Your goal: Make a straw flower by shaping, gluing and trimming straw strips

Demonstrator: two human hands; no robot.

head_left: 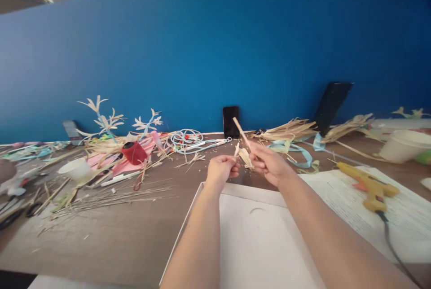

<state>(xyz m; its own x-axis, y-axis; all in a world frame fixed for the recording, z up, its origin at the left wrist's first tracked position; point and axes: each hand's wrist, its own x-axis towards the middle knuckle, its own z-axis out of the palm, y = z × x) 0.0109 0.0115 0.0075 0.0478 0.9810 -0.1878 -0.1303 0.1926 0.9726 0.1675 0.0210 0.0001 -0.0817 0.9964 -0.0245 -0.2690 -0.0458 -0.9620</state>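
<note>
My right hand (266, 162) is closed around a thin, pale wooden-looking stick (240, 130), which slants up and to the left out of my fingers. Beside it, my left hand (221, 168) pinches a small pale strip (237, 149) whose tip points upward. The two hands are close together but apart, above the far edge of a white shallow box lid (266, 239). Just behind them lie pale dried husk pieces (246, 158) on the brown table. My fingers hide the lower ends of both the stick and the strip.
A yellow glue gun (370, 185) lies on printed paper at right, near a white tub (406, 145). At left are a red thread spool (134, 152), a white cup (76, 170), thin sticks (117, 199) and husk flowers (109, 123). A phone (230, 118) leans on the blue partition (215, 46).
</note>
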